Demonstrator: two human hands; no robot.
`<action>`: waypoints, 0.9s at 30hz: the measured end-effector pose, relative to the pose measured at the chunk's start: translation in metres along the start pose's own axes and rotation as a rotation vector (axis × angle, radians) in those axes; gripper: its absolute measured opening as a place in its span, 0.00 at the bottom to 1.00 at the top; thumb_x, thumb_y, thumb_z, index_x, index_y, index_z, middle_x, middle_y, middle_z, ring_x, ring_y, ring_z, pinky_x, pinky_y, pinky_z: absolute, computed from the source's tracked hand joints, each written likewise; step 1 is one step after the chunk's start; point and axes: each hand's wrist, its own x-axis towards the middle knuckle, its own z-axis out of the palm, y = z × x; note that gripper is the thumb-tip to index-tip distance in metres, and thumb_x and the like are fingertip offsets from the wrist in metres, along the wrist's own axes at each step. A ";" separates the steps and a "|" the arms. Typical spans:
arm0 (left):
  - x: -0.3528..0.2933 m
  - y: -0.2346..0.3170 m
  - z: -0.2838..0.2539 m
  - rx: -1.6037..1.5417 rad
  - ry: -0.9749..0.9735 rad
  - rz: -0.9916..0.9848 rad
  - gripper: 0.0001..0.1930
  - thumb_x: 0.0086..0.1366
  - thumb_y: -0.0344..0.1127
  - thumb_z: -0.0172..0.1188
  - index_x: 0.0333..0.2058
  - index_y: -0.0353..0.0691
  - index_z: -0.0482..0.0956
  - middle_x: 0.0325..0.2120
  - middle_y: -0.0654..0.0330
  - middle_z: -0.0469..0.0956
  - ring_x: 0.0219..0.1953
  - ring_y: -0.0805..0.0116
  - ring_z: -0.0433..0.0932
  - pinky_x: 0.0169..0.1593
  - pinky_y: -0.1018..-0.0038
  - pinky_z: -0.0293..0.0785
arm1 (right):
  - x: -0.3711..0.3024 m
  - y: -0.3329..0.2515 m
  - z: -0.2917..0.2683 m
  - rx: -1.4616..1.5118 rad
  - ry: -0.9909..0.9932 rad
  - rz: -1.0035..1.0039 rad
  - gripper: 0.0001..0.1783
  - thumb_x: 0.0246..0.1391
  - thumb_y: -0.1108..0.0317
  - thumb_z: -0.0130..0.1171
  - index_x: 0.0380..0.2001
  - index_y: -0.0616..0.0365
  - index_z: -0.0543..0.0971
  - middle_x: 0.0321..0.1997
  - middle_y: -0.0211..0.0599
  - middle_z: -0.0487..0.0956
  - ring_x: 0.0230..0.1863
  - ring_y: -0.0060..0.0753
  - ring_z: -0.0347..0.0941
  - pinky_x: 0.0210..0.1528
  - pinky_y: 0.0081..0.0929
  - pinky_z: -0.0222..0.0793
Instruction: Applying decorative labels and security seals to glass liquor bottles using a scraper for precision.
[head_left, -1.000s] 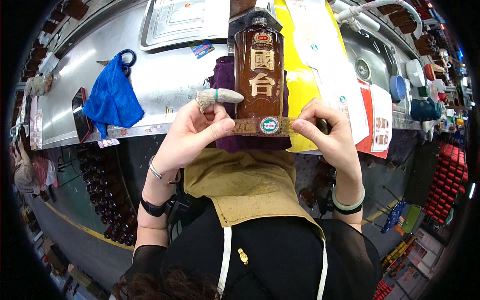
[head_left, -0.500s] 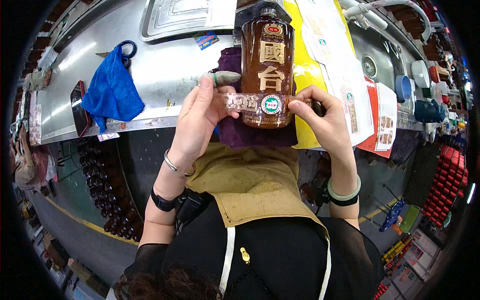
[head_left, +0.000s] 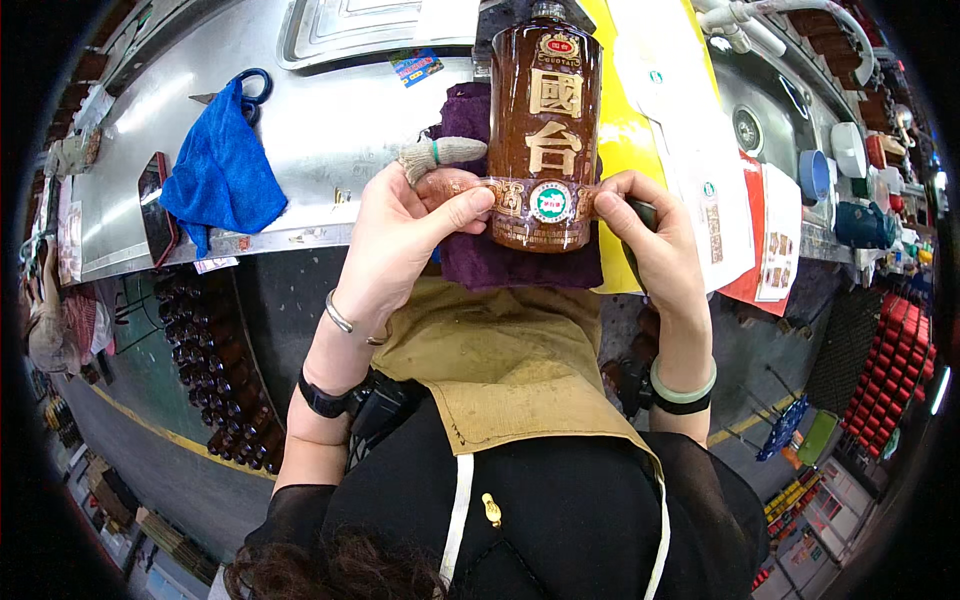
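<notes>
A brown glass bottle (head_left: 545,90) with gold lettering and a red-and-gold emblem lies on a folded purple cloth (head_left: 465,255), neck pointing away from me. Across its lower part runs a clear decal strip (head_left: 551,202) with gold patterns and a round green-and-white emblem. My left hand (head_left: 425,212) pinches the strip's left end between thumb and fingers; a grey fabric sleeve (head_left: 455,151) covers its index finger. At the other end, my right hand (head_left: 650,225) pinches the strip against the bottle's right side. Something dark, partly hidden, sits in my right fingers.
Left on the metal bench lie a blue cloth (head_left: 225,165), scissors (head_left: 258,85) and a phone (head_left: 157,205). A metal tray (head_left: 350,35) stands at the back. Right are a yellow sheet (head_left: 625,150), decal papers (head_left: 710,150) and a sink drain (head_left: 747,130).
The strip now lies closer against the bottle, its left end drawn in by my left hand. The bottle appears shifted slightly up and right. Both hands keep their pinch.
</notes>
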 end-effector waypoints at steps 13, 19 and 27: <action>0.000 0.000 0.002 -0.052 0.024 0.024 0.17 0.65 0.29 0.74 0.49 0.32 0.79 0.39 0.58 0.85 0.37 0.73 0.84 0.42 0.76 0.83 | 0.001 0.003 0.002 0.051 -0.007 -0.022 0.11 0.68 0.63 0.67 0.37 0.61 0.84 0.32 0.18 0.78 0.34 0.09 0.67 0.37 0.13 0.63; 0.001 0.001 0.001 -0.019 0.012 0.002 0.16 0.65 0.29 0.75 0.47 0.31 0.79 0.38 0.58 0.85 0.37 0.73 0.84 0.42 0.76 0.83 | 0.001 0.005 0.001 0.049 -0.007 -0.036 0.10 0.68 0.64 0.67 0.37 0.61 0.84 0.32 0.17 0.77 0.33 0.09 0.66 0.37 0.14 0.63; 0.002 0.002 0.002 -0.027 0.012 0.003 0.16 0.65 0.29 0.75 0.46 0.31 0.79 0.38 0.57 0.85 0.38 0.73 0.84 0.42 0.76 0.84 | 0.002 0.004 -0.001 0.031 -0.010 -0.020 0.10 0.67 0.64 0.68 0.37 0.61 0.84 0.31 0.17 0.77 0.33 0.09 0.66 0.37 0.14 0.62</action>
